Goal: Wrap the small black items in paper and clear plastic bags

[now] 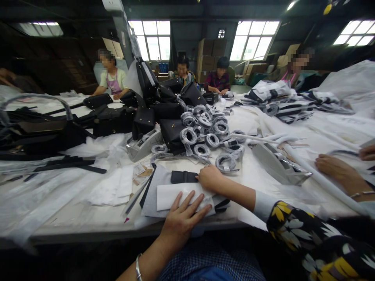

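Note:
A flat black bag piece, partly covered by pale grey wrapping (pixel 150 208), lies at the table's front edge. Across it rests a folded white sheet (pixel 166 195). My left hand (pixel 184 214) presses down on this sheet, palm down with its fingers spread. Just above the sheet, a black strap tab (pixel 183 177) with a loop around its middle is exposed. At the tab's right end, my right hand (pixel 210 178) has its fingers curled closed on it. Black ends (pixel 222 203) stick out at the right of the wrapping.
Coiled plastic-wrapped straps (pixel 202 150) and black handbags (pixel 171 134) are heaped behind. Tape dispensers stand left (pixel 145 145) and right (pixel 278 166). Loose black strips (pixel 73 164) lie at left. A neighbour's hand (pixel 336 171) is at right; several people work across the table.

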A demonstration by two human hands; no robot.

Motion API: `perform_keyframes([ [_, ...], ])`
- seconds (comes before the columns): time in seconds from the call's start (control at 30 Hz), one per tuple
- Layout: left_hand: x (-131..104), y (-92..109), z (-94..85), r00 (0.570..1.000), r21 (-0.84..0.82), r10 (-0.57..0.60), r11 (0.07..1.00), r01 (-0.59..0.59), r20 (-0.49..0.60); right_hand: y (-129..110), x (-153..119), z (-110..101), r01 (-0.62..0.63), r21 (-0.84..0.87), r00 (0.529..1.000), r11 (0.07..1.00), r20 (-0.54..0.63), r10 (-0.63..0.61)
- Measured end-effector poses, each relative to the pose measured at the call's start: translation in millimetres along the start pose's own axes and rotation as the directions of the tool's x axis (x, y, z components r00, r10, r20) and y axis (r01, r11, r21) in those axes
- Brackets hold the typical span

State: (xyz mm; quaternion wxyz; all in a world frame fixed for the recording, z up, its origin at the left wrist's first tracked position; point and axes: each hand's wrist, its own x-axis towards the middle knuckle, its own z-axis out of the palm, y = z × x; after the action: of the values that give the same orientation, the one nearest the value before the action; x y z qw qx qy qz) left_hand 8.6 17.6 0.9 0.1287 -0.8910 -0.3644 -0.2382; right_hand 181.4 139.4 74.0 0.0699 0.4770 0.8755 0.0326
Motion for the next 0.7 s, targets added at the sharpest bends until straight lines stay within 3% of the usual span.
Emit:
perform_keyframes([
  [0.17,0.6,-0.3,1.1,1.000,0.006,0.004,1.000,-0.004,-0.027,13.9,-3.7,-3.8,0.056,-0.006,0.998,0.998,0.024,-0.056],
  [0.4,1.7,0.0,2.9,0.997,0.020,0.003,1.000,-0.001,-0.078,18.5,-11.2,5.2,0.071,0.006,0.996,0.997,-0.056,-0.071],
  [0.53,1.8,-0.4,3.8,0.995,0.024,0.009,1.000,-0.006,-0.099,25.9,-4.4,6.7,0.150,0.006,0.989,0.989,-0.001,-0.150],
  [0.7,0.8,0.8,4.8,0.996,0.010,0.003,1.000,-0.002,-0.091,25.4,4.7,-0.6,0.154,-0.043,0.987,0.987,0.060,-0.151],
])
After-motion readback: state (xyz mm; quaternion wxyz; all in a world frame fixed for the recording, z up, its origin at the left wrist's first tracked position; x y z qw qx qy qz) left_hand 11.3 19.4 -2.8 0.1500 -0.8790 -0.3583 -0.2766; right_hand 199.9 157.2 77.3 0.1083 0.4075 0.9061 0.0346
